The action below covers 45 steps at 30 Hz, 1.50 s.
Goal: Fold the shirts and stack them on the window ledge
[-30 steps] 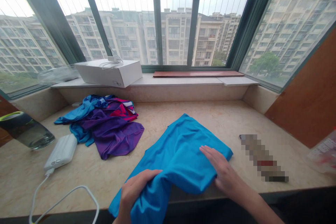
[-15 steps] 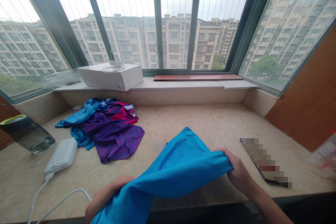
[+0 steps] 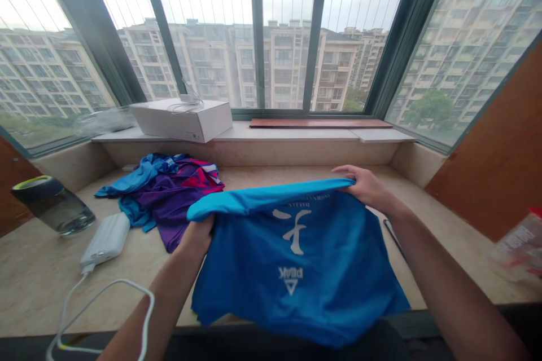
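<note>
Window (image 3: 258,39) stands far; left hand (image 3: 200,237) and right hand (image 3: 369,187) grip shirt (image 3: 254,259) at far side; better pull evenly

On my feed, a beige bay-window counter (image 3: 34,271) carries a tinted water bottle (image 3: 55,208), a white power bank (image 3: 105,240) with a cable (image 3: 122,281), and a heap of purple and blue clothes (image 3: 161,200); at right I see a flat, dark-edged object (image 3: 393,237) (mostly hidden from me) and a clear plastic container (image 3: 519,249).
</note>
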Motion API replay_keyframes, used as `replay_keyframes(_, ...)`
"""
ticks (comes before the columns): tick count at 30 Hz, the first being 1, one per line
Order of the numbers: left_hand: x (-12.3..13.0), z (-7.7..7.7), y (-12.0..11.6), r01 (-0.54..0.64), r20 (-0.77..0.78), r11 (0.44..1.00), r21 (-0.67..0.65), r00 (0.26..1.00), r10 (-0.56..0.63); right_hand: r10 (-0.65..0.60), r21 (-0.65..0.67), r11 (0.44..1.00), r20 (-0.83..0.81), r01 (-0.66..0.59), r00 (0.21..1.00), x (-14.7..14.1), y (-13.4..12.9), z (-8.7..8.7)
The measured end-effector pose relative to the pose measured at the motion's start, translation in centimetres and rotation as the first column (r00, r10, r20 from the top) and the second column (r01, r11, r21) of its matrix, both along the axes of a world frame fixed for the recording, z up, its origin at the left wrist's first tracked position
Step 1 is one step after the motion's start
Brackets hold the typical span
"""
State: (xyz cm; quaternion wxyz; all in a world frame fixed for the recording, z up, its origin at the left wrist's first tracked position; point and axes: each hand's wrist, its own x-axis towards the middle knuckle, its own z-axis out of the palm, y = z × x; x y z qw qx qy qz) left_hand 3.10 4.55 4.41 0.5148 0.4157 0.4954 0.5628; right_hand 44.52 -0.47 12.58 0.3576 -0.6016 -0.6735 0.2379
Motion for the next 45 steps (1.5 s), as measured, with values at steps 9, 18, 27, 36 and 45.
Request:
replay_keyframes(9,-1.0,-3.9,3.4,0.069,-0.740,0.954,0.291,0.648,0.179,0.258,-0.281,0.951,0.481,-0.131,0.838,-4.5,0.9,-7.0)
replay_keyframes(18,-0.4,-5.8,0.3,0.551,-0.999,0.834,0.024,-0.015,0.038,0.393,-0.432,0.893,0.615,-0.125,0.683,-4.8,1.0,-12.3)
replay_keyframes(27,3.9,-2.0,-7.0,0.774,-0.998,0.631,0.050,0.070,-0.008,-0.096,-0.012,0.978,0.863,0.210,0.496,-2.7,4.0,-11.1)
replay_keyframes(36,1.4,-2.5,-5.2,0.729,-0.999,0.684,0.039,0.045,0.009,0.314,-0.200,0.949,0.505,-0.245,0.804,-7.1,-7.5,-10.1)
replay_keyframes(45,1.0,-3.4,-4.5,0.717,-0.988,0.685,0.132,0.153,0.031,0.246,-0.071,0.967,0.492,-0.243,0.835,-7.8,-10.8,-11.7)
